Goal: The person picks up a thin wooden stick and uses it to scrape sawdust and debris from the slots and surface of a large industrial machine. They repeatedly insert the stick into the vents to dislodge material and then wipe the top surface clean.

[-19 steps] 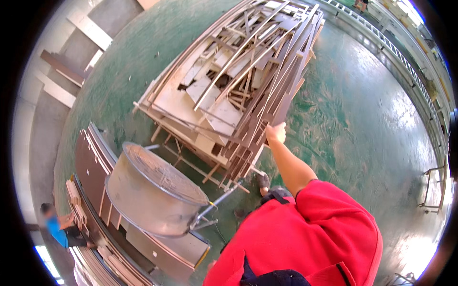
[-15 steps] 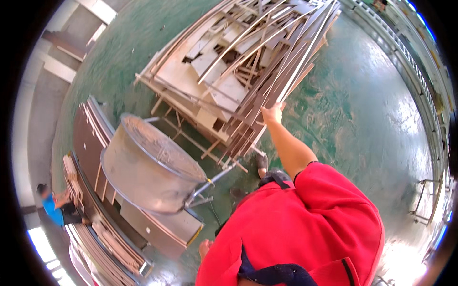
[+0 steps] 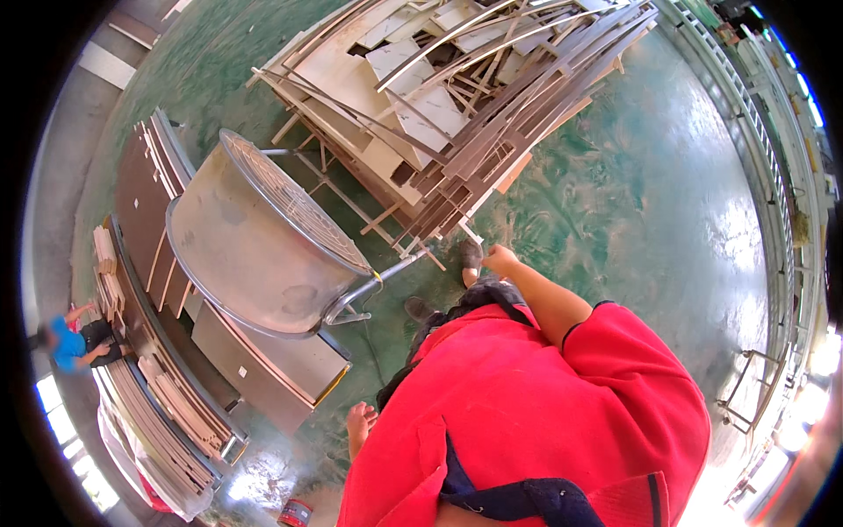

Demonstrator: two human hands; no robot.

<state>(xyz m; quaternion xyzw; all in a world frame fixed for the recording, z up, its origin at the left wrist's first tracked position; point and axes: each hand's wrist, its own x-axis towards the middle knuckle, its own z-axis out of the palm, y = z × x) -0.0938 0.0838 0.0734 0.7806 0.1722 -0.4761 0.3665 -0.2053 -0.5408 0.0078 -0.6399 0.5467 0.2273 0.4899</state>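
Observation:
My right hand [image 3: 500,261] is out ahead at the end of a bent arm, its fingers curled together with nothing showing in them. It hangs just off the near end of a pile of long brown board strips [image 3: 457,191], apart from them. At my left side my left hand [image 3: 360,420] hangs low, empty, with its fingers apart. The strips lie with pale offcut panels [image 3: 420,105] on a low rack [image 3: 327,180]. My dark shoe [image 3: 471,255] stands by the rack's near corner.
A large drum-shaped metal fan [image 3: 255,246] on a tubular stand is left of the rack. Beyond it stand brown panels [image 3: 145,202] and stacked boards [image 3: 149,430]. A person in blue [image 3: 70,344] is at the far left. A wheeled metal frame [image 3: 752,386] stands right.
My right hand has let go of the strips on the pile and drawn back toward me. The strips have settled lower onto the pile. My left hand has come further into view.

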